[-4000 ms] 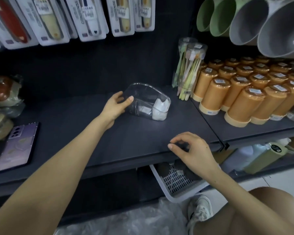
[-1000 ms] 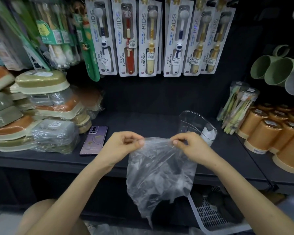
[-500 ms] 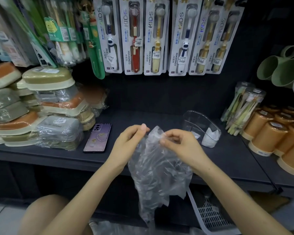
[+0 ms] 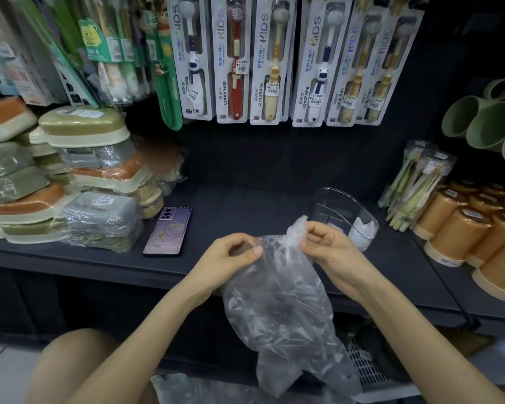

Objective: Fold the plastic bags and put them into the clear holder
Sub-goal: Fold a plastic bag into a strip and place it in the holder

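i see both of my hands raised in front of a dark shop shelf (image 4: 245,205). my left hand (image 4: 233,255) pinches the upper edge of a clear, crinkled plastic bag (image 4: 277,310) between thumb and curled fingers. my right hand (image 4: 330,246) pinches the bunched top of the same bag, just to the right. the two hands are close but apart. the bag hangs down from them, loose and unfolded, in front of the shelf's front edge. the clear holder (image 4: 344,211) stands on the shelf just behind my right hand, with a white folded bundle (image 4: 362,231) in its right end. a purple phone (image 4: 168,231) lies flat on the shelf, left of my left hand. further left are stacked lidded boxes (image 4: 94,176), some in plastic wrap. to the right stand rows of orange cups (image 4: 455,228). packs of kids' toothbrushes (image 4: 271,59) hang above. a white basket (image 4: 362,363) shows below the shelf, behind the bag.
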